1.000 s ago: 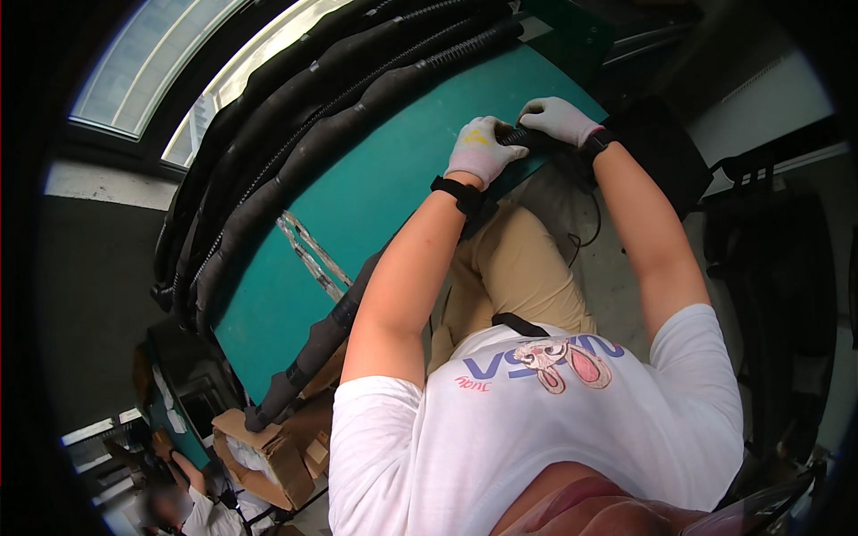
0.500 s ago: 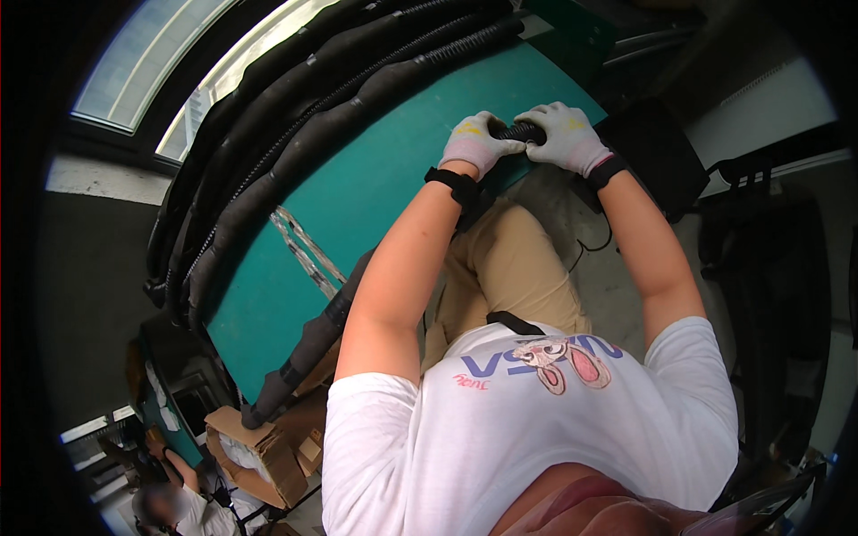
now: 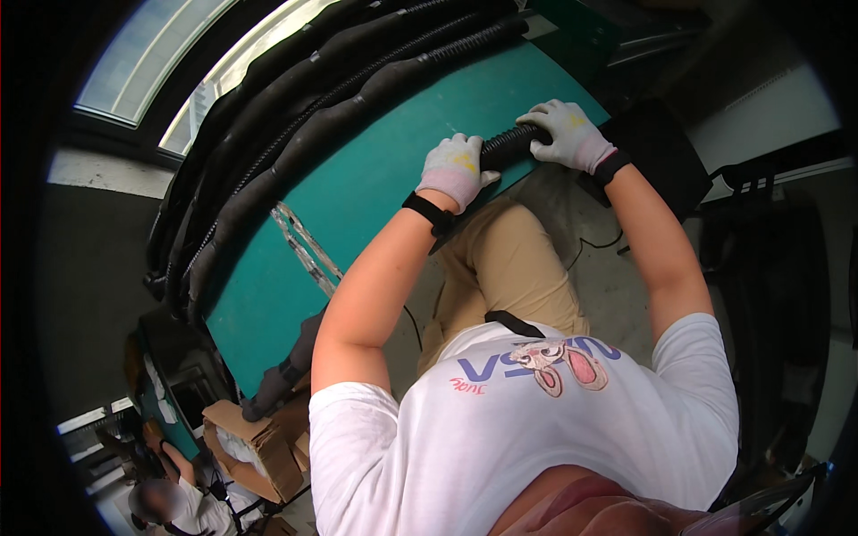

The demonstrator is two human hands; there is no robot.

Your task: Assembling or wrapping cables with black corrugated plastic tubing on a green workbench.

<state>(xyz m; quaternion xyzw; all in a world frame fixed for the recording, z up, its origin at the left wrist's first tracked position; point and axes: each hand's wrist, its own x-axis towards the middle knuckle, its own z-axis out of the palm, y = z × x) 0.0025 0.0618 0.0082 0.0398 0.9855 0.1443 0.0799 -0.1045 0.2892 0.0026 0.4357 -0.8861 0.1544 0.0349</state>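
A short stretch of black corrugated hose [image 3: 511, 146] shows between my two hands at the table's near right edge. My left hand [image 3: 454, 168], in a white knit glove, is closed round the hose, its thumb sticking out on the near side. The gloved right hand [image 3: 567, 136] grips the hose at its right end, with the fingers over the top. Beyond my left forearm, a dark wrapped hose [image 3: 288, 373] comes out at the table's near left edge; whether it joins the piece in my hands is hidden.
The green table [image 3: 402, 134] carries several long black hoses [image 3: 295, 143] along its far side. Two silvery strips [image 3: 306, 248] lie at its left. An open cardboard box [image 3: 259, 447] stands lower left, near another person [image 3: 183, 500]. A black object [image 3: 648, 156] sits at the right.
My left hand has moved left and slightly nearer along the hose, away from the right hand. More ribbed hose shows between them. The right hand has barely moved.
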